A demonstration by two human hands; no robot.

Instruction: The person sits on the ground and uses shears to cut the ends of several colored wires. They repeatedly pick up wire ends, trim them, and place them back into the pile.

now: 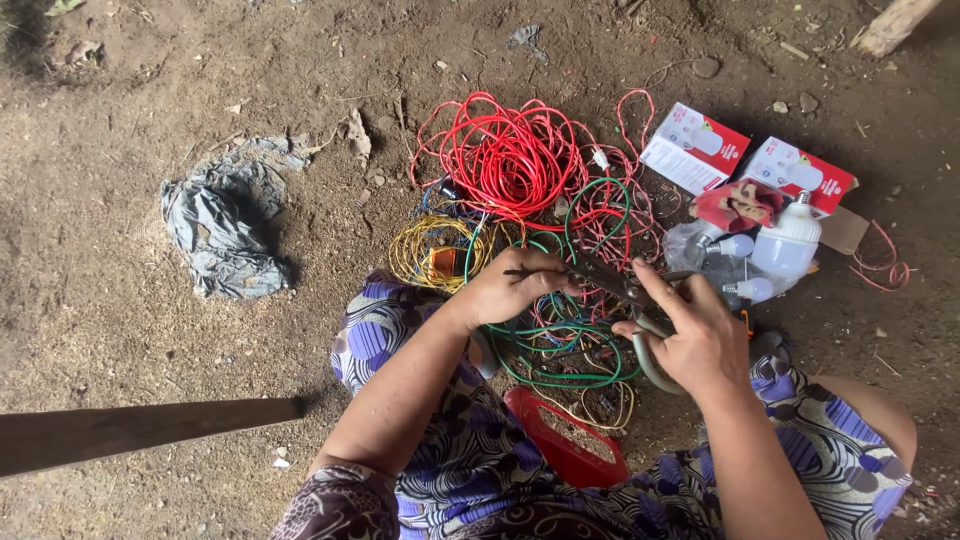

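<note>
Seen from the head camera, the left hand (pixel 510 290) pinches a thin dark wire (pixel 528 272) while the right hand (pixel 700 340) grips grey-handled pliers (pixel 625 300) meeting that wire, above tangled red wires (pixel 510 155), green wires (pixel 560 350) and light bulbs (pixel 785 245) on the dirt floor (pixel 150 330).

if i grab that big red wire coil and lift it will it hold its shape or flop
The red wire coil would probably flop: its loops lie loose and uneven, with no tie visible. Stray strands overlap the green wire, so it may snag and drag that along. It looks light for its spread.
</note>
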